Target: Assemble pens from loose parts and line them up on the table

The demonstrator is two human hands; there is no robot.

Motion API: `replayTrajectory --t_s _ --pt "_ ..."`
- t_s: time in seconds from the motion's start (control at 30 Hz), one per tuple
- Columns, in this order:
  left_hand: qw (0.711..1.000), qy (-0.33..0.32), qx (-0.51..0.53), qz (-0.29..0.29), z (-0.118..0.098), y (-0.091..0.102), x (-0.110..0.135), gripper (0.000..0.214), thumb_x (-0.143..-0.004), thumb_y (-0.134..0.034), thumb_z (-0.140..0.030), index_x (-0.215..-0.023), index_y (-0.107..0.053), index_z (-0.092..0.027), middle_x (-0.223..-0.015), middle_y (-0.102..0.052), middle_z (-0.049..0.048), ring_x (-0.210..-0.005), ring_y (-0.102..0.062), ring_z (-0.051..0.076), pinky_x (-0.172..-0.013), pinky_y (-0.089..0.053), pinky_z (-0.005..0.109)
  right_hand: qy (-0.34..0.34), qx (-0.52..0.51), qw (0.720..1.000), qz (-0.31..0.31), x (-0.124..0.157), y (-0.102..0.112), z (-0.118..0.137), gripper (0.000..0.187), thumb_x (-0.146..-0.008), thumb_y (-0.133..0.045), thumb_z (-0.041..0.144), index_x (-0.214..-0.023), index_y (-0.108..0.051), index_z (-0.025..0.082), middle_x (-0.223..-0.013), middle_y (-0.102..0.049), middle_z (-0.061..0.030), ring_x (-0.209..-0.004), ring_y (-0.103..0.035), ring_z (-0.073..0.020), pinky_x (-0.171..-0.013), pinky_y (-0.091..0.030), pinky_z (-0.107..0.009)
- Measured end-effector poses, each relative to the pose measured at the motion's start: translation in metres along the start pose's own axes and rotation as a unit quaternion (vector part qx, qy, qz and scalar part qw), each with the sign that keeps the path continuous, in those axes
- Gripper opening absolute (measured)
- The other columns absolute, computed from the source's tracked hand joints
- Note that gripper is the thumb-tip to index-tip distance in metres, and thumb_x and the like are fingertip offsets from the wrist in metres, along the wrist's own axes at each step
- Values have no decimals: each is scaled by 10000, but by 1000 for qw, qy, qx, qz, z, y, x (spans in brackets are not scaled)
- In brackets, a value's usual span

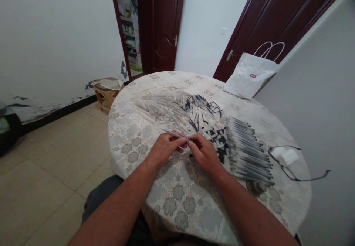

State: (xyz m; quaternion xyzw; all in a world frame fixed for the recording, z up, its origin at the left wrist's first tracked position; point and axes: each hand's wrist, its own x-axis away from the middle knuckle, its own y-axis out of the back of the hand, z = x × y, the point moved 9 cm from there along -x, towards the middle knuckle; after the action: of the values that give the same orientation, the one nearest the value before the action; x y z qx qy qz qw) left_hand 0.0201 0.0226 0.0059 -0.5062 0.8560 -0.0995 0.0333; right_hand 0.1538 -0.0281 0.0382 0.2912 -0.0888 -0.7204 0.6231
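My left hand [166, 144] pinches a slim, pale grey pen [169, 132] between thumb and fingers, its thin tip pointing up and left. At the pen's other end, the closed fingertips of my right hand [203, 150] meet those of the left. Whatever small part sits between them is covered by the fingers. Just beyond my hands lies a heap of translucent pen barrels [163, 107]. Thin dark refills [198, 103] are piled beside it. Small black caps [220, 142] lie scattered to the right of my right hand. Further right, finished-looking pens [249, 151] rest in a neat stack.
A patterned cloth covers the round table [180, 198]. Black-framed glasses [291, 177] and a white tissue pack [287, 156] lie near its right edge. At the back right stands a white paper bag [249, 76]. A wooden stool [107, 94] is on the floor left.
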Motion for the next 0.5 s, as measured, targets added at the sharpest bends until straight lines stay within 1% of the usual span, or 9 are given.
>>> replayTrajectory --t_s 0.07,0.1,0.17,0.23,0.33,0.4,0.47,0.5 --pt "996 -38 -79 -15 -6 4 -1 247 -794 -750 -383 -925 -760 -174 -856 -735 79 -797 -673 214 -712 -523 304 -13 1 999 -35 -2 10 -6 195 -938 -561 398 -933 -620 212 -730 -617 10 -640 -556 -143 -614 -428 -255" --pt "990 -62 -121 -33 -8 7 -1 223 -793 -750 -363 -936 -765 -192 -871 -734 71 -807 -665 211 -741 -512 303 -23 -5 998 -64 -3 18 -10 198 -940 -558 400 -952 -618 212 -711 -604 17 -623 -549 -141 -604 -426 -255" --pt "970 -113 -206 -69 -13 13 -3 176 -796 -744 -312 -948 -767 -226 -907 -728 57 -827 -646 208 -815 -487 307 -39 -28 990 -131 -4 36 -18 213 -939 -557 406 -1006 -608 210 -700 -593 23 -611 -546 -141 -598 -432 -257" --pt "939 -145 -302 -73 -12 11 -7 148 -809 -716 -257 -949 -760 -240 -929 -712 58 -867 -632 219 -878 -465 322 -45 -50 982 -177 -5 49 -24 226 -935 -558 410 -1026 -600 208 -706 -595 22 -611 -549 -143 -603 -441 -263" --pt "878 -158 -450 -41 -2 -1 -15 193 -844 -653 -203 -1017 -731 -233 -1006 -679 75 -977 -622 239 -919 -449 338 -40 -61 977 -198 -8 57 -28 233 -929 -570 408 -1037 -602 204 -746 -609 11 -623 -557 -142 -610 -451 -267" --pt "836 -154 -525 -26 3 -9 -18 207 -881 -607 -209 -1055 -717 -223 -1058 -651 88 -987 -619 237 -883 -457 332 -35 -56 978 -197 -8 57 -28 231 -928 -577 399 -1043 -611 201 -761 -607 7 -633 -557 -140 -612 -453 -265" --pt "806 -146 -574 -17 6 -14 -20 204 -911 -574 -233 -1057 -715 -219 -1081 -625 96 -958 -619 230 -829 -464 320 -32 -52 979 -194 -8 56 -28 228 -929 -581 392 -1047 -618 200 -764 -600 7 -643 -555 -140 -619 -456 -263" --pt "795 -143 -589 -16 7 -15 -20 200 -919 -566 -245 -1048 -716 -220 -1085 -615 97 -947 -619 228 -806 -464 315 -31 -51 979 -193 -8 56 -28 227 -930 -581 389 -1049 -619 200 -766 -598 7 -648 -554 -140 -624 -456 -263"
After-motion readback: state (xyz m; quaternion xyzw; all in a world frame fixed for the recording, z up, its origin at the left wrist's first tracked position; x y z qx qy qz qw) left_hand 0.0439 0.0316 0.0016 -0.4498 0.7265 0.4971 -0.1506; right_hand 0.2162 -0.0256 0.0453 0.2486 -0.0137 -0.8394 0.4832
